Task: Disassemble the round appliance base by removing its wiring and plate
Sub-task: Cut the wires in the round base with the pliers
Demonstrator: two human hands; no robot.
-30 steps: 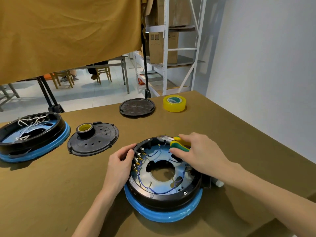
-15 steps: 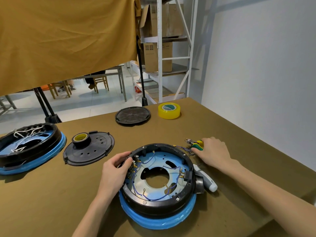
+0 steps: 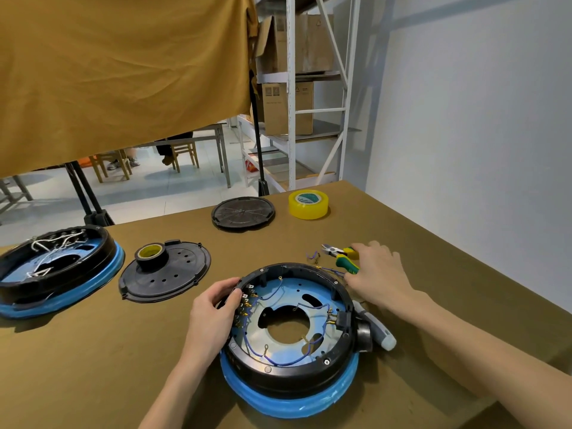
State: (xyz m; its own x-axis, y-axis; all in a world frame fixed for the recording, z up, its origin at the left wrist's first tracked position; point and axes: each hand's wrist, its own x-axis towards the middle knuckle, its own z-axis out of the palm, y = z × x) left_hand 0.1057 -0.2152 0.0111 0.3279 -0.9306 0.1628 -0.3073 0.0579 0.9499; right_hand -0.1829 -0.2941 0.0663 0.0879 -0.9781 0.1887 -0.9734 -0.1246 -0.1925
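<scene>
Your left grip (image 3: 213, 317) clamps the near-left rim of the round black appliance base on its blue ring (image 3: 289, 335); your right grip (image 3: 376, 274) rests on the green-and-yellow-handled cutters (image 3: 342, 258) just beyond it. Judging by this, a few cut blue wire scraps (image 3: 314, 257) lie on the worktop, yet most blue wiring (image 3: 278, 360) and the silver plate (image 3: 278, 323) remain inside.

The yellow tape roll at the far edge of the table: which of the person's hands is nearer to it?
Right. The right hand rests by the cutters, nearer the yellow tape roll but apart from it. The left hand grips the round base's near-left rim, farther away.
</scene>
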